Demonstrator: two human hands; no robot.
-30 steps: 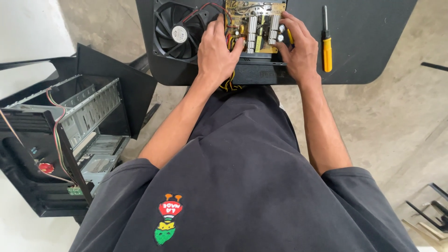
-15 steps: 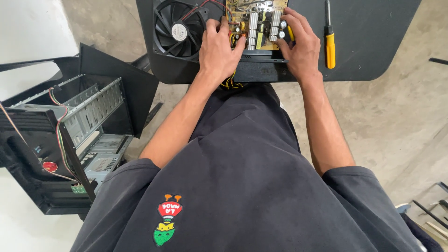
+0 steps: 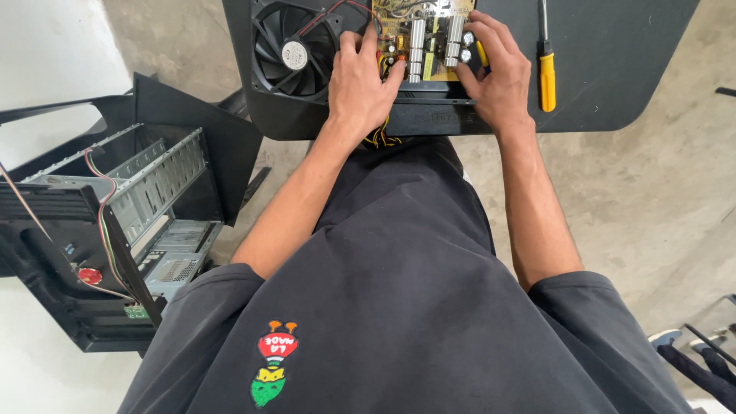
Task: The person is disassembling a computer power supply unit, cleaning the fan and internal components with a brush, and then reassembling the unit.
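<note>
Dark grey short-sleeved shirt [image 3: 399, 307], small red, yellow, green chest emblem [image 3: 272, 364]

screwdriver: yellow-handled metal-shaft screwdriver [image 3: 546, 69], lying on dark desk [image 3: 613, 61]
fan: black round cooling fan [image 3: 291, 52], red and black wires attached
case: open black computer case [image 3: 115, 230] on floor, left
floor: grey concrete floor [image 3: 659, 199]

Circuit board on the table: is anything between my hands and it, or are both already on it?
Nothing visible stands between. The left hand rests on the near left part of the circuit board, and the right hand on its right edge. The fan lies left of the board, the yellow-handled screwdriver to the right, both aside.
</note>
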